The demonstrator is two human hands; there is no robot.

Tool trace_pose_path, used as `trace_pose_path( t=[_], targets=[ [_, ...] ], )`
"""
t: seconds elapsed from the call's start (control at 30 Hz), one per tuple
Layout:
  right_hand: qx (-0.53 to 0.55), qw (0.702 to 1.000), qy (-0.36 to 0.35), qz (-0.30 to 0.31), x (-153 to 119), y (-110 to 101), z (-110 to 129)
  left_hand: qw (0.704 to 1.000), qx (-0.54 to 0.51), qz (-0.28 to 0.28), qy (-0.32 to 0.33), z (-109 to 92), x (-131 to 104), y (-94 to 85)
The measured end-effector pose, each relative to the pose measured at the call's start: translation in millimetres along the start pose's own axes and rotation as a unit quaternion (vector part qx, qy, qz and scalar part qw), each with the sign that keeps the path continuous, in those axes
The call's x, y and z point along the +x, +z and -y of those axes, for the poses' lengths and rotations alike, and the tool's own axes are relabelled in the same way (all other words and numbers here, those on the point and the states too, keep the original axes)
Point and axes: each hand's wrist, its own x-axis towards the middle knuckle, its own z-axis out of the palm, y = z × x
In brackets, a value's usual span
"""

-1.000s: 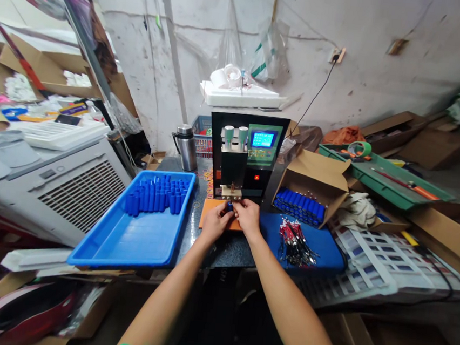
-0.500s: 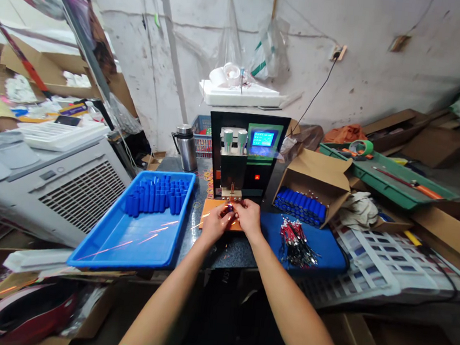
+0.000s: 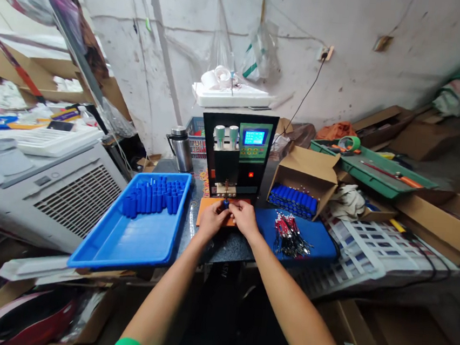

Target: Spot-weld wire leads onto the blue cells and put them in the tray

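My left hand [image 3: 212, 219] is closed on a small blue cylinder [image 3: 226, 204] under the two thin electrodes of a black machine [image 3: 224, 166]. From the other side my right hand [image 3: 243, 217] pinches at the same spot, its fingertips by the cylinder; what they grip there is too small to make out. Both hands are over an orange board [image 3: 203, 208]. To the left, a blue tray [image 3: 129, 244] holds several upright blue cylinders [image 3: 154, 195]. On the right, red and black wires [image 3: 289, 235] lie on a blue pad [image 3: 323, 241], in front of a cardboard box [image 3: 312, 167] of blue cylinders.
A steel flask [image 3: 181, 149] stands behind the tray. White foam [image 3: 233, 98] rests above the machine. At the right are a green tray [image 3: 376, 170], a white lattice crate [image 3: 352, 252] and cardboard boxes. A grey cooler [image 3: 77, 190] is at far left.
The orange sparks around my hands and over the blue tray are gone. The view has shifted a little to the right, and the person at the far left is out of sight.
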Motion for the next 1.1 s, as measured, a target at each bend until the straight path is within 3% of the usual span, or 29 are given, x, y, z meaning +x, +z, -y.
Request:
trace_pose_path(
  t=[0.27,0.47,0.57,0.67,0.73,0.8,0.9,1.0,1.1],
  targets=[
    [-0.068,0.997,-0.035,-0.004,-21.1,-6.2,13.7,0.983,0.139,-0.005,0.122,6.7,-1.7,-0.4],
    [-0.034,0.999,0.011,-0.036,-9.5,-6.7,8.2,0.966,0.167,-0.01,0.195,3.5,10.1,0.2],
    [-0.014,0.998,-0.017,-0.056,-5.8,-29.0,0.3,0.976,0.134,-0.038,0.169,-2.0,10.8,-3.8],
    [-0.063,0.988,-0.081,-0.118,-5.2,-80.9,-0.7,0.986,0.101,-0.028,0.128,-4.9,10.1,-7.7],
    [-0.176,0.955,-0.14,-0.192,-4.3,-127.6,2.7,0.988,0.091,-0.012,0.121,-5.3,10.2,-8.6],
    [-0.299,0.904,-0.186,-0.242,-1.8,-174.4,6.5,0.988,0.091,0.0,0.128,-5.1,10.6,-8.7],
    [-0.457,0.836,-0.164,-0.255,5.4,-225.5,7.1,0.985,0.097,0.004,0.142,-4.7,11.5,-9.0],
    [-0.572,0.783,-0.081,-0.23,13.2,-244.3,1.0,0.984,0.095,0.004,0.15,-4.9,12.2,-9.9],
    [-0.636,0.745,-0.024,-0.202,19.1,-242.0,-4.4,0.983,0.096,0.001,0.154,-6.3,12.3,-10.4]
  ],
)
